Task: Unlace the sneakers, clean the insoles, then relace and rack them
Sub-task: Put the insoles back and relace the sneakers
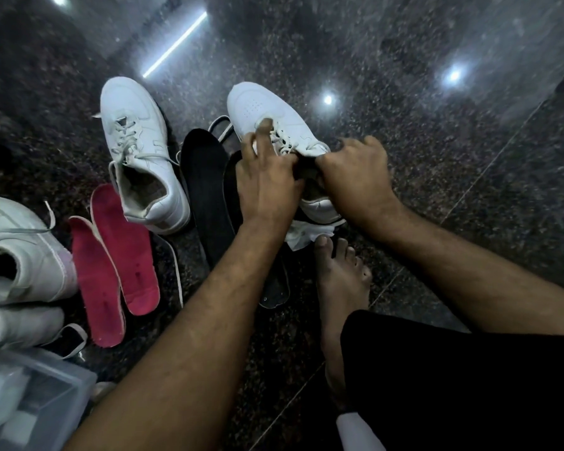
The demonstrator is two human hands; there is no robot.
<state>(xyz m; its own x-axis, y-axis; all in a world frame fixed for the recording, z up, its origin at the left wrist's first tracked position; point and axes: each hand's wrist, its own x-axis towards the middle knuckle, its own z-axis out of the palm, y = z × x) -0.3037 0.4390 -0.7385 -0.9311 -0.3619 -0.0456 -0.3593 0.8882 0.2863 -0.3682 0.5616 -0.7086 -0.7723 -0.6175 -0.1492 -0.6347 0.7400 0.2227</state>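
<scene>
A white sneaker lies on the dark floor in front of me, toe pointing away. My left hand rests on its laces and tongue, fingers spread, thumb side pinching at the shoe's opening. My right hand grips the collar of the same sneaker from the right. A second white sneaker, laced, stands to the left. Two black insoles lie between the two shoes. Two red insoles lie further left. A crumpled white cloth sits under the held sneaker's heel.
Two more white sneakers sit at the left edge. A clear plastic box stands at the bottom left. My bare foot and black trouser leg lie below the held shoe. A loose white lace trails beside the red insoles.
</scene>
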